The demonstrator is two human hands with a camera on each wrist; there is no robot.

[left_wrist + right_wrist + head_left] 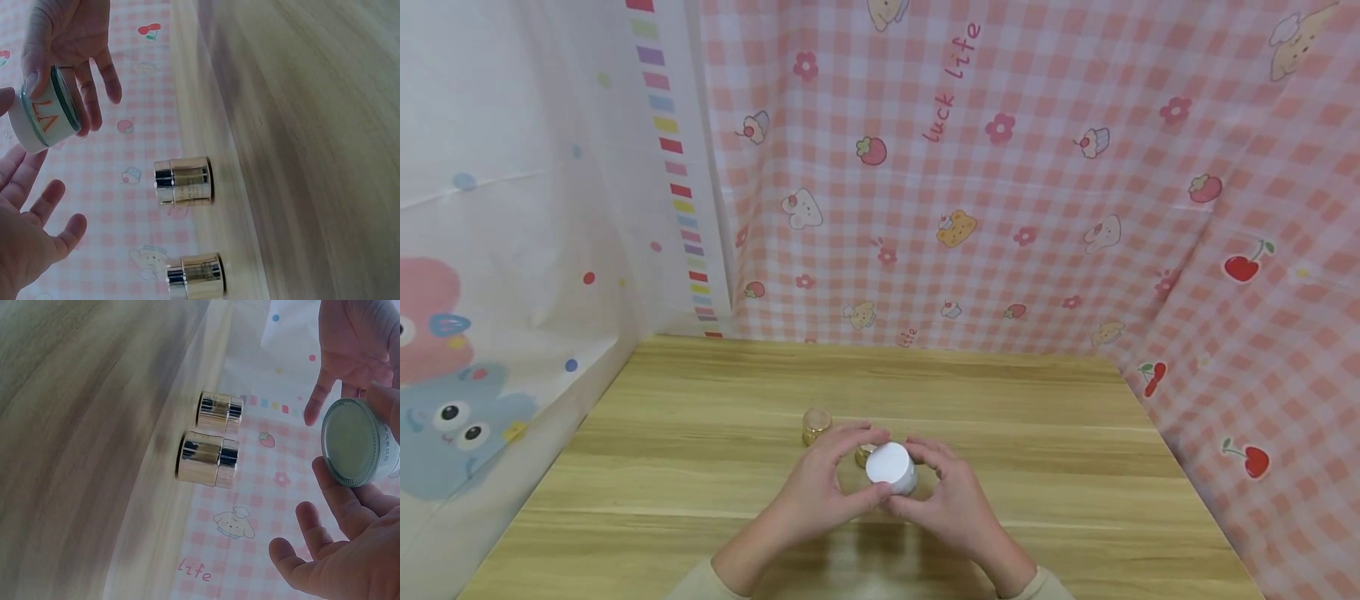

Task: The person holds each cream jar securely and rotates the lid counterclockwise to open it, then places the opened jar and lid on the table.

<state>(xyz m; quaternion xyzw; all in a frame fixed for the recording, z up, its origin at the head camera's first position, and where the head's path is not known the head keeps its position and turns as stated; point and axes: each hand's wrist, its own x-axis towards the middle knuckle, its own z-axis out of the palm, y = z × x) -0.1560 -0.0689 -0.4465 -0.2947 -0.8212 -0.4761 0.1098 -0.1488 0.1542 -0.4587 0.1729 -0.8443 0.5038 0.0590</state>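
A small white cream jar [891, 468] is held up off the table between both hands, its white lid facing up in the head view. Orange lettering and a green band show on the jar's side [47, 115] in the left wrist view; its round, pale green base [351, 442] faces the right wrist camera. My left hand [823, 483] pinches it from the left with thumb and forefinger. From the other side my right hand [953, 493] grips it, thumb along the wall. The remaining fingers of both hands spread loosely away from the jar.
Two shiny gold jars stand on the wooden table [1037, 433] beyond the hands. One gold jar [816, 425] is left of the hands; the other gold jar [863, 455] is partly hidden behind the white one. Patterned cloth [925, 183] hangs along the back and sides.
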